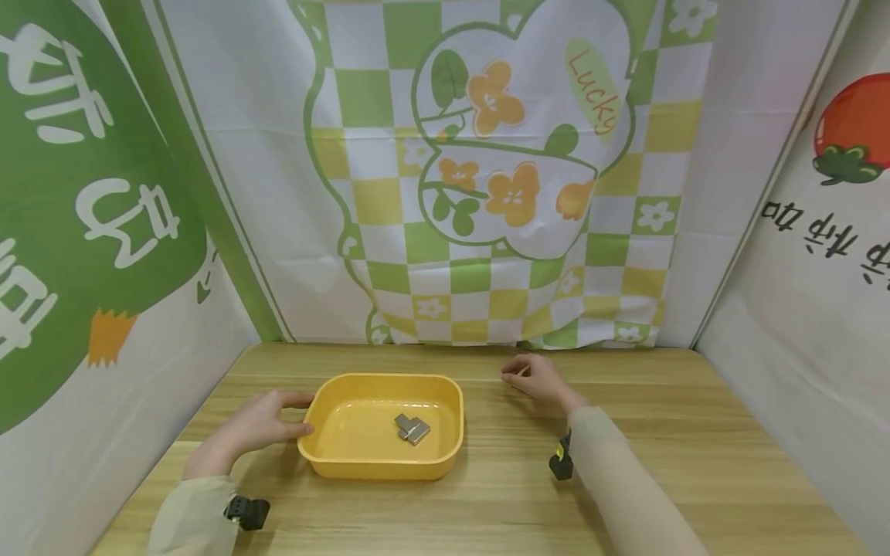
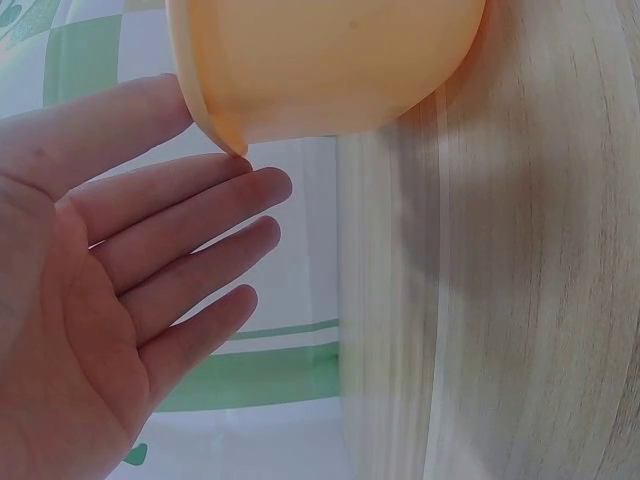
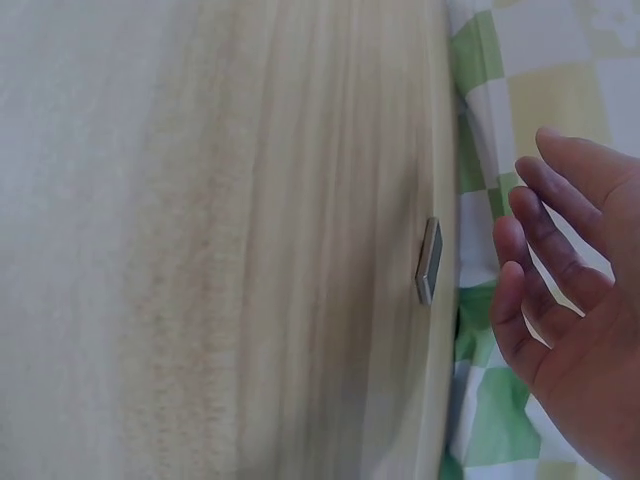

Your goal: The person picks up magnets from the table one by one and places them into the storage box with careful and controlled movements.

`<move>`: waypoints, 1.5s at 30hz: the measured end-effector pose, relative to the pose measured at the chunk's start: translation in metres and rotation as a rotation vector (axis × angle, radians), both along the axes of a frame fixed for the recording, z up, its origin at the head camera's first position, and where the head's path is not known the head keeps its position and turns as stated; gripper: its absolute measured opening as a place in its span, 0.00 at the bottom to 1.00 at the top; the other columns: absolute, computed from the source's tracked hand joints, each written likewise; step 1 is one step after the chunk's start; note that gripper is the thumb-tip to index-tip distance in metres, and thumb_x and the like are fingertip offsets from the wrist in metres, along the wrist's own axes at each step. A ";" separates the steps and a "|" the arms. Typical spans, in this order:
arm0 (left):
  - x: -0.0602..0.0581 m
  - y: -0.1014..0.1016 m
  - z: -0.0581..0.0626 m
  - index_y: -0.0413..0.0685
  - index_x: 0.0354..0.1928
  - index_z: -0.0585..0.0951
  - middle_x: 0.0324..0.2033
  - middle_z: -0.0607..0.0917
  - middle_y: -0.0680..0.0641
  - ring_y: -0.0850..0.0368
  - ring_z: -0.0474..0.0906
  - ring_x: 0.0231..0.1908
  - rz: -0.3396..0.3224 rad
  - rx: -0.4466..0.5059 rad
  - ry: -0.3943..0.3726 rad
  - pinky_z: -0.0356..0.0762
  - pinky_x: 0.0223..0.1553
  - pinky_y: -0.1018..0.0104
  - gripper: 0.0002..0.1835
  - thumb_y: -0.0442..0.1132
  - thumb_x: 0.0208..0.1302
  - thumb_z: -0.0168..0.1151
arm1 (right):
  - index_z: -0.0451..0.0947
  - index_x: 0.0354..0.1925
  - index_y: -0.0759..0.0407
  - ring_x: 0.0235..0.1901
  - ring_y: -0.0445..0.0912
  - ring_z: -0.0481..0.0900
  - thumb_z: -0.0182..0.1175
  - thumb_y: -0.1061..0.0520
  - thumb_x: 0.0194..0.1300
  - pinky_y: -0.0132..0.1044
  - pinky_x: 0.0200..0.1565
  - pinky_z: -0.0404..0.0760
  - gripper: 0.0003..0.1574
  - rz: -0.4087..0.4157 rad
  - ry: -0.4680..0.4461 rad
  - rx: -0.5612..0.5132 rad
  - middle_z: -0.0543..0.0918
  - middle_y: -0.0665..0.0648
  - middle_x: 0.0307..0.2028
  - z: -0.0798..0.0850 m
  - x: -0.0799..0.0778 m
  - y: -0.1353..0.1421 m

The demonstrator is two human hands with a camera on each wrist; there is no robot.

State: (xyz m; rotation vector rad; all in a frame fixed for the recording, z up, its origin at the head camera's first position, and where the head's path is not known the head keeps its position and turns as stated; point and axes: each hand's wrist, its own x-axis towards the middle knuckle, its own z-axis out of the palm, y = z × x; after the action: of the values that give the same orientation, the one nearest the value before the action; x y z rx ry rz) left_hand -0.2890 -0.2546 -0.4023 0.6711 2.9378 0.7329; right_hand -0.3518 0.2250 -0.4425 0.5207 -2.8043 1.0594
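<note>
A yellow rectangular tub [image 1: 382,469] stands on the table, with a few small grey metal blocks [image 1: 415,430] lying in its right half. My left hand [image 1: 260,423] is at the tub's left side. Its thumb and a fingertip touch the rim, and the other fingers [image 2: 205,285] stretch out loosely below it. To the right of the tub, near the far table edge, my right hand [image 1: 538,378] hovers with loosely bent fingers and holds nothing. In the right wrist view a small flat metal block [image 3: 429,262] lies on the table near those fingers; the head view does not show it clearly.
The wood-grain table [image 1: 667,463] ends at a checked green, yellow and white cloth [image 1: 487,301] at the back. Printed hangings [image 1: 799,332] close off both sides. A small black camera sits on each wrist.
</note>
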 end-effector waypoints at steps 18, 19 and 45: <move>0.001 0.000 -0.001 0.40 0.57 0.77 0.53 0.81 0.37 0.36 0.74 0.56 0.008 0.001 0.000 0.72 0.53 0.38 0.33 0.52 0.53 0.69 | 0.77 0.50 0.70 0.41 0.53 0.80 0.60 0.58 0.65 0.47 0.46 0.80 0.19 -0.033 -0.063 -0.111 0.82 0.64 0.41 -0.014 0.008 0.015; 0.001 0.000 -0.001 0.40 0.57 0.77 0.53 0.81 0.37 0.35 0.74 0.56 0.008 0.004 -0.002 0.72 0.53 0.38 0.33 0.52 0.53 0.69 | 0.77 0.49 0.70 0.42 0.53 0.80 0.60 0.58 0.65 0.47 0.47 0.79 0.19 -0.039 -0.065 -0.114 0.82 0.64 0.42 -0.014 0.009 0.015; -0.001 -0.002 -0.004 0.41 0.57 0.77 0.53 0.81 0.37 0.36 0.74 0.56 0.007 0.009 0.002 0.72 0.54 0.39 0.32 0.52 0.54 0.69 | 0.78 0.48 0.70 0.45 0.59 0.80 0.64 0.57 0.62 0.50 0.51 0.79 0.20 -0.200 -0.073 -0.196 0.83 0.66 0.43 -0.032 0.007 0.024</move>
State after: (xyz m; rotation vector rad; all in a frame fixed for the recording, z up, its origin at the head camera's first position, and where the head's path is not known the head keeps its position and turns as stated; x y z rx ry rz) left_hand -0.2898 -0.2562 -0.4062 0.6626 2.9423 0.7477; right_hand -0.3452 0.2494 -0.4742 0.1806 -2.7007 1.3127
